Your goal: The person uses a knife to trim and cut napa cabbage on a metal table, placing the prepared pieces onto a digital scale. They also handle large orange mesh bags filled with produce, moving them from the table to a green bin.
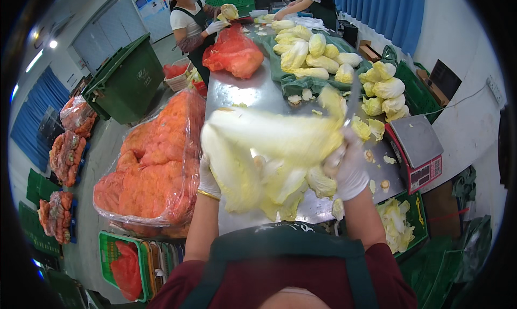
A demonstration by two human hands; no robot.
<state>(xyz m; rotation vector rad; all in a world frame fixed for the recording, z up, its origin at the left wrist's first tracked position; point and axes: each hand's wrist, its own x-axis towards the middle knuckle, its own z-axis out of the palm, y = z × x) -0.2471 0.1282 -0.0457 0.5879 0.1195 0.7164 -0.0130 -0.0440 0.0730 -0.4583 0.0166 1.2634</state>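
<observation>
A large napa cabbage (278,129) is held up over the metal table (238,89), blurred by motion. An outer leaf (234,171) bends down from its left end. My left hand (208,179), in a white glove, grips the cabbage at that end, its fingers mostly hidden behind the leaf. In my gloved right hand (352,169) is a knife (354,101), blade pointing up and away. That hand is against the cabbage's right end; its fingers are blurred. Loose cabbage leaves (288,184) lie below, between my forearms.
Whole cabbages (311,56) are piled at the far right, with more (387,87) nearer. A scale (418,147) borders the right side. Left stand wrapped orange mesh sacks (157,159) and a green bin (129,79). Two people (190,26) work at the far end.
</observation>
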